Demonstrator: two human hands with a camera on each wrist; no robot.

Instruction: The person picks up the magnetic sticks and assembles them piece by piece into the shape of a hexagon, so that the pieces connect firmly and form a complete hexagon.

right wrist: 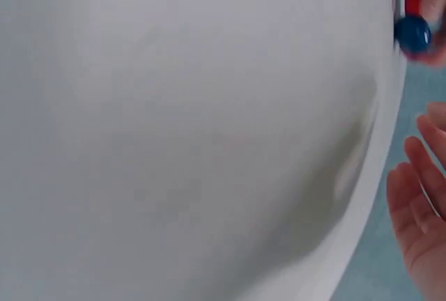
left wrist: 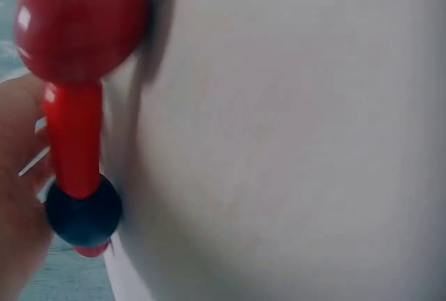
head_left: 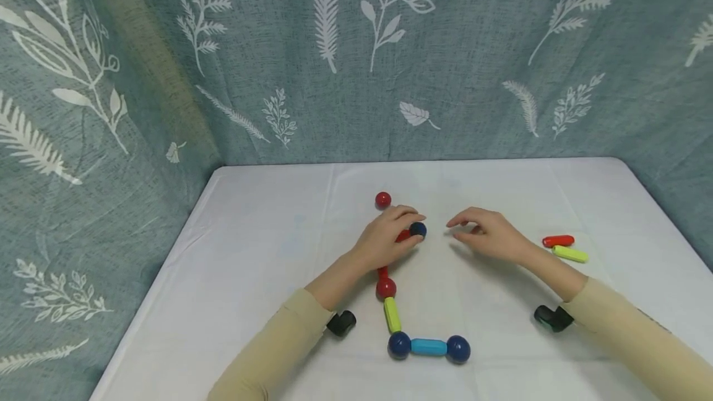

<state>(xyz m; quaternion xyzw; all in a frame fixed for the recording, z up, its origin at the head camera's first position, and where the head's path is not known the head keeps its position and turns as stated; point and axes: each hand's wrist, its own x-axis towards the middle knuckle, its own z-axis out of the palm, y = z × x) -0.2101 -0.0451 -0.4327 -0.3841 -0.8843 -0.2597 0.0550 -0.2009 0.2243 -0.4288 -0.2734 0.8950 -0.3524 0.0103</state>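
Note:
My left hand (head_left: 385,239) pinches a dark blue ball (head_left: 418,230) between thumb and fingers. A red rod (left wrist: 75,137) joins that ball to a red one in the left wrist view. Partly under the hand, a chain runs toward me: a red rod (head_left: 383,272), a red ball (head_left: 386,288), a yellow-green rod (head_left: 392,315), a dark blue ball (head_left: 399,345), a light blue rod (head_left: 428,347) and another dark blue ball (head_left: 458,349). How the chain continues beneath the hand is hidden. To the right, my right hand (head_left: 487,235) holds nothing, its fingers loosely bent.
A loose red ball (head_left: 383,200) lies beyond the left hand. On the right are a red rod (head_left: 558,241) and a yellow-green rod (head_left: 570,254). All lie on a white-covered table (head_left: 267,221), with a patterned curtain (head_left: 356,110) behind.

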